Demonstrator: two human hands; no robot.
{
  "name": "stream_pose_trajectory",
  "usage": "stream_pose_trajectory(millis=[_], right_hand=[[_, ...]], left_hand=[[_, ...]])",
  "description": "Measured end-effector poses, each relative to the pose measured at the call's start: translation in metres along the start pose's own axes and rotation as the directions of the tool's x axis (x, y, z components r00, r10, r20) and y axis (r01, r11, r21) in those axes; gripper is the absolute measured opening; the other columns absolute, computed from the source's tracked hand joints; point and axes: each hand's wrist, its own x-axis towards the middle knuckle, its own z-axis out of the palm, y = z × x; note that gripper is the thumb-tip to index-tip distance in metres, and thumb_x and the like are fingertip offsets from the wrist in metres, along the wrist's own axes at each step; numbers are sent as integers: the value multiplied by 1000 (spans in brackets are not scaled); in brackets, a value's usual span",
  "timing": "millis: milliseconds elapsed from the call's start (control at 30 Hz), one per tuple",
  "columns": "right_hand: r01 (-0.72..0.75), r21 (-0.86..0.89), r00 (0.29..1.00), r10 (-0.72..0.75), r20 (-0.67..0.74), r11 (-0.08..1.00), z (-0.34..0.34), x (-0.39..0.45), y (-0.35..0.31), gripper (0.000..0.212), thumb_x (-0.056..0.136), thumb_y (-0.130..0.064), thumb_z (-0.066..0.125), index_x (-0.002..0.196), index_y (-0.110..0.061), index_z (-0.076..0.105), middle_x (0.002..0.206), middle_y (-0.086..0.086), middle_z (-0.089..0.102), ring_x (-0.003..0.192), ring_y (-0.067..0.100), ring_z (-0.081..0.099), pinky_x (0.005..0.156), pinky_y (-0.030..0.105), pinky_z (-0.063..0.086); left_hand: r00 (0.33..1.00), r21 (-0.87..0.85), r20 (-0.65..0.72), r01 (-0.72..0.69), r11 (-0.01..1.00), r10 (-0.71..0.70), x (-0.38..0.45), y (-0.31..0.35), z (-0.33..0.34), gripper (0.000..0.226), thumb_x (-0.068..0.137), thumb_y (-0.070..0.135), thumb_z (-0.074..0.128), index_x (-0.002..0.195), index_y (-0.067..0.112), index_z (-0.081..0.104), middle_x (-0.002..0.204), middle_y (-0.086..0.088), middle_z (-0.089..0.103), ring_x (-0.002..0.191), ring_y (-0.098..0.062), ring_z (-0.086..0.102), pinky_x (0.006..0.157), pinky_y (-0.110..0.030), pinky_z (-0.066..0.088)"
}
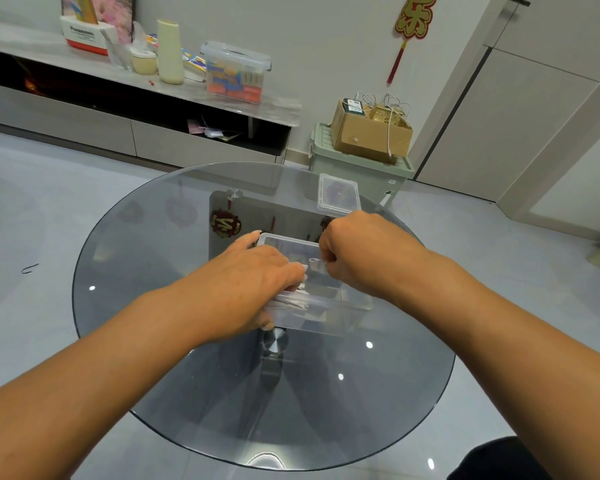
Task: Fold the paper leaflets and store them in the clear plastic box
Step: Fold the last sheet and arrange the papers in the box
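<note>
A clear plastic box [340, 311] sits in the middle of the round smoked-glass table [187, 393]. Several folded white leaflets [291, 301] stand inside its left part. My left hand [253, 285] lies over the box's left side, fingers reaching down onto the leaflets and thumb against the near wall. My right hand [354, 251] hovers over the box's far right part, its curled fingers pinching a small folded leaflet [317, 265] at the opening. How far the leaflets go down is hidden by my left hand.
The box's clear lid [338, 195] lies on the table just behind the box. Beyond the table stand a low TV cabinet [84, 112] with a lidded storage box [234, 72], and a green bin [361, 174] carrying a cardboard carton [368, 133].
</note>
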Motion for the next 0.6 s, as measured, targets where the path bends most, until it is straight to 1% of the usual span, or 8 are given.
stream_pose_trajectory(millis=[100, 167, 267, 333, 400, 433, 500, 600], right_hand=[[24, -11, 1000, -24, 15, 1000, 6, 4, -4, 14, 88, -5, 63, 83, -14, 72, 73, 9, 66, 68, 28, 66, 69, 39, 62], [44, -32, 999, -43, 11, 999, 8, 7, -7, 15, 88, -3, 62, 76, -13, 65, 68, 7, 58, 67, 30, 63, 60, 34, 55], [62, -58, 997, -60, 40, 996, 8, 7, -14, 21, 88, -2, 62, 74, -16, 54, 63, 3, 44, 67, 31, 56, 57, 30, 42], [45, -55, 999, -45, 6, 997, 2, 6, -13, 19, 88, -2, 61, 75, -15, 57, 64, 3, 48, 66, 30, 58, 59, 30, 48], [21, -55, 998, -24, -60, 998, -7, 8, -7, 16, 89, -2, 59, 81, -14, 68, 70, 8, 60, 67, 31, 62, 62, 34, 56], [17, -58, 996, -22, -81, 998, -11, 7, -4, 16, 89, -3, 59, 84, -13, 70, 72, 9, 61, 67, 31, 62, 62, 33, 55], [37, -94, 997, -44, -68, 995, -12, 8, -6, 13, 90, -3, 60, 82, -11, 64, 68, 7, 54, 66, 31, 57, 61, 31, 50], [91, -131, 996, -93, -13, 987, -3, 8, -16, 20, 92, -2, 61, 79, -17, 57, 62, 2, 37, 68, 30, 53, 63, 33, 49]], left_hand=[[1000, 26, -8, -6, 1000, 6, 1, 0, -1, 47, 86, 42, 75, 99, 40, 30, 98, 21, 45, 99, -5, 42, 126, -39, 6], [1000, 26, -13, -2, 1000, 2, 0, 0, -1, 47, 86, 42, 75, 99, 40, 30, 95, 20, 43, 95, -4, 38, 126, -41, 3], [1000, 15, -17, -3, 1000, 3, 0, 1, -2, 40, 86, 41, 74, 102, 39, 36, 98, 20, 45, 101, -6, 47, 127, -42, 1], [1000, 24, -16, -2, 1000, 2, 0, 1, -3, 37, 87, 42, 73, 109, 37, 43, 102, 20, 47, 108, -7, 50, 127, -42, 0], [1000, 20, 5, 10, 1000, -10, -2, 0, -2, 38, 87, 42, 73, 108, 37, 41, 101, 20, 43, 110, -7, 50, 127, -43, -2], [1000, 16, 14, 8, 1000, -8, -1, 1, -3, 40, 87, 42, 73, 106, 38, 38, 100, 20, 41, 109, -7, 50, 127, -43, -2], [1000, 16, 16, 5, 1000, -6, 0, 1, -4, 40, 88, 42, 73, 107, 39, 38, 100, 21, 38, 111, -7, 50, 126, -43, -4], [999, 18, 38, 7, 1000, -8, 1, 1, -5, 39, 88, 43, 73, 111, 39, 42, 101, 21, 36, 115, -6, 49, 127, -43, -4]])
